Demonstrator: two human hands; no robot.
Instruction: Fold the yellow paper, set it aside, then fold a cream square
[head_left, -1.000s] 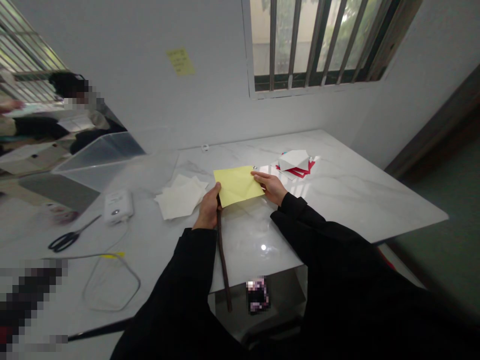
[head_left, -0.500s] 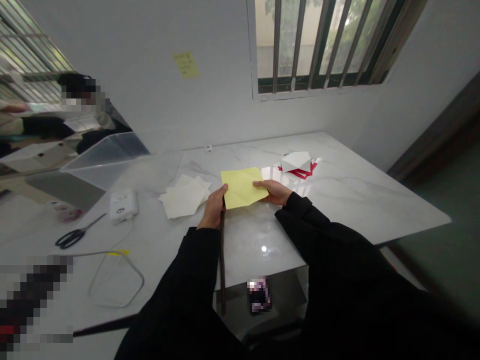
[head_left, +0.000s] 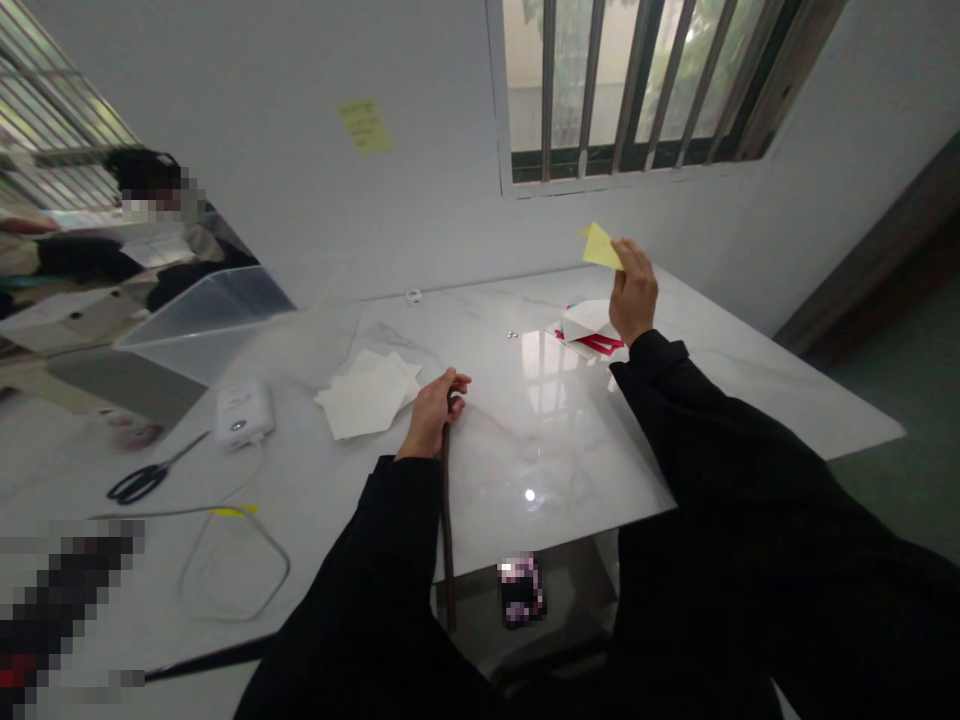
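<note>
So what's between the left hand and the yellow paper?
In the head view, tiny shiny bits lie on the table between the left hand and the yellow paper held up in the right hand. They are too small to name.

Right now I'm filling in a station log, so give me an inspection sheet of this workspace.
Surface: glossy white marble-look table.
Job's things: pointed yellow paper; long, thin brown strip.
Clutter: loose off-white paper sheets; white and red paper pile; black scissors.
Hands: right hand holds the yellow paper up; left hand curled around the strip's upper end.
Cables: looped grey cable on the table's left side.
Surroundings: barred window and yellow note on the pale wall.
</note>
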